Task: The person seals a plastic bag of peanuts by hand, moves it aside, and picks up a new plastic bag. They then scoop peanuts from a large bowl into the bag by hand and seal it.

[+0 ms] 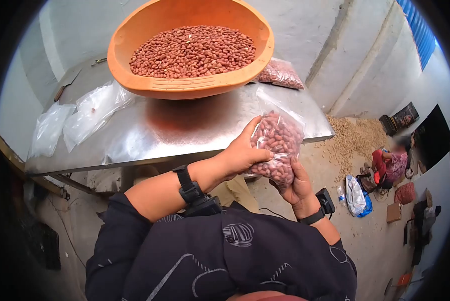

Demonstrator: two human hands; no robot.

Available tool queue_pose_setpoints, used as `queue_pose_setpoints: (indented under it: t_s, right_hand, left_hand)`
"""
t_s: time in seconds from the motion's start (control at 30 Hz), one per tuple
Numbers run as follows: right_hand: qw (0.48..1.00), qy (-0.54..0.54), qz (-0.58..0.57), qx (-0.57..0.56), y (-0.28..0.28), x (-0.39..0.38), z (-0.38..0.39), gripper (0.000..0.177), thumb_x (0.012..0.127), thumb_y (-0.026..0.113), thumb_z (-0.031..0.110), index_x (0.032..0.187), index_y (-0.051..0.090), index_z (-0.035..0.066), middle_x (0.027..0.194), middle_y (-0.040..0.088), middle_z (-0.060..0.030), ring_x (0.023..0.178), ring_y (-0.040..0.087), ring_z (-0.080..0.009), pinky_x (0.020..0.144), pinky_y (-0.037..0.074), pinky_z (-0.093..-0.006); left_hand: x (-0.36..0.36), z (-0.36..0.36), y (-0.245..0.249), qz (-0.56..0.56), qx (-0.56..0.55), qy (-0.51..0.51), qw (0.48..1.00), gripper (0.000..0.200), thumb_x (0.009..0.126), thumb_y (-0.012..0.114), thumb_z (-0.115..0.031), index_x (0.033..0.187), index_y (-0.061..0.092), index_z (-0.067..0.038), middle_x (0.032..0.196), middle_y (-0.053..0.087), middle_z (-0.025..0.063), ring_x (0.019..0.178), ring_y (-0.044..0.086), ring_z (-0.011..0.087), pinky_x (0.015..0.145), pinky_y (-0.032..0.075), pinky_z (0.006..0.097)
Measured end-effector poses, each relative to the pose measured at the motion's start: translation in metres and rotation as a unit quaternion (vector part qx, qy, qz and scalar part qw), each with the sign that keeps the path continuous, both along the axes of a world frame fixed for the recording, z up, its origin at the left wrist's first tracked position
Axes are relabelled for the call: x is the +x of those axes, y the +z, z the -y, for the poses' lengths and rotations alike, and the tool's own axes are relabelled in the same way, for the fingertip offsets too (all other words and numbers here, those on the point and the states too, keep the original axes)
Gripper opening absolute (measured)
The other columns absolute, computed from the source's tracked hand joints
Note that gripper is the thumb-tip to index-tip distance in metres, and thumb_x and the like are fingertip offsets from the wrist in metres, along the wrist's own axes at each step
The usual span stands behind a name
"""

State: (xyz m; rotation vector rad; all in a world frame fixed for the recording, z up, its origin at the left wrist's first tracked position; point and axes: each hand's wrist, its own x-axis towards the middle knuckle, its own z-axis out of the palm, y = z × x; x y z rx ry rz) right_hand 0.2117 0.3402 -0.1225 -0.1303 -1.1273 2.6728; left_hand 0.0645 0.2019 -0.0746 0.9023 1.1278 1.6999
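Observation:
A clear plastic bag of reddish-brown nuts [280, 134] is held up just past the table's front edge. My left hand [241, 153] grips its left side, thumb across the front. My right hand [299, 186] holds the lower right of the bag, with some fingers hidden behind it. The upper part of the bag is loose, unfilled plastic. Beyond my hands, a large orange basin [185, 86] of the same nuts [195, 52] rests on the metal table [130, 145]. Another filled bag [281, 74] lies beside the basin's right side.
Empty plastic bags [97, 110] and a knife [64, 89] lie at the table's left. On the floor at right are a scattered pile of pale pods [353, 143], a seated person [393, 165], a white-and-blue sack [356, 196], a bottle [341, 195] and a small box [394, 212].

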Motion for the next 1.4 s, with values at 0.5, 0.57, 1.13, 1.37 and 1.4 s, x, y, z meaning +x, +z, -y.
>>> queue_pose_setpoints:
  t_s: [0.5,0.57,1.13,1.37,1.4]
  right_hand:
    - [0.936,-0.219,0.015,0.275,0.109,-0.068,-0.189,0.030,0.091,0.053,0.016,0.113,0.050,-0.004,0.087,0.064,-0.0166,0.065,0.066,-0.0168,0.047,0.051,-0.0183]
    - [0.927,-0.258,0.011,0.272,0.130,-0.097,-0.179,0.028,0.090,0.056,0.017,0.107,0.053,-0.005,0.085,0.065,-0.0130,0.068,0.065,-0.0162,0.055,0.053,-0.0245]
    - [0.548,-0.306,0.287,0.724,0.066,-0.309,-0.327,0.043,0.081,0.059,0.023,0.117,0.054,-0.001,0.097,0.065,-0.0157,0.088,0.063,-0.0278,0.080,0.049,-0.0358]
    - [0.496,-0.224,0.134,0.828,0.062,-0.297,-0.314,0.084,0.064,0.070,0.055,0.134,0.044,0.016,0.142,0.033,-0.0216,0.128,0.037,-0.0344,0.102,0.035,-0.0395]
    - [0.468,-0.207,0.166,0.843,0.062,-0.296,-0.305,0.088,0.062,0.071,0.058,0.135,0.043,0.019,0.144,0.028,-0.0220,0.130,0.034,-0.0356,0.103,0.034,-0.0401]
  left_hand:
    - [-0.101,0.116,-0.034,-0.596,-0.093,0.326,0.728,0.055,0.070,0.063,-0.008,0.123,0.050,-0.004,0.113,0.052,0.0205,0.103,0.051,0.0367,0.089,0.042,0.0392]
    - [-0.115,0.135,-0.043,-0.613,-0.108,0.358,0.696,0.055,0.070,0.063,-0.009,0.122,0.050,-0.002,0.115,0.051,0.0207,0.107,0.050,0.0365,0.091,0.041,0.0399]
    - [-0.128,0.159,-0.055,-0.613,-0.193,0.431,0.633,0.053,0.068,0.058,-0.005,0.119,0.050,0.004,0.118,0.050,0.0231,0.109,0.048,0.0385,0.093,0.040,0.0407]
    - [-0.129,0.156,-0.055,-0.617,-0.205,0.413,0.637,0.053,0.068,0.057,-0.003,0.120,0.049,0.005,0.117,0.051,0.0232,0.108,0.049,0.0380,0.093,0.040,0.0407]
    - [-0.129,0.155,-0.056,-0.615,-0.204,0.413,0.640,0.053,0.068,0.057,-0.003,0.120,0.049,0.005,0.117,0.051,0.0232,0.108,0.049,0.0380,0.092,0.040,0.0408]
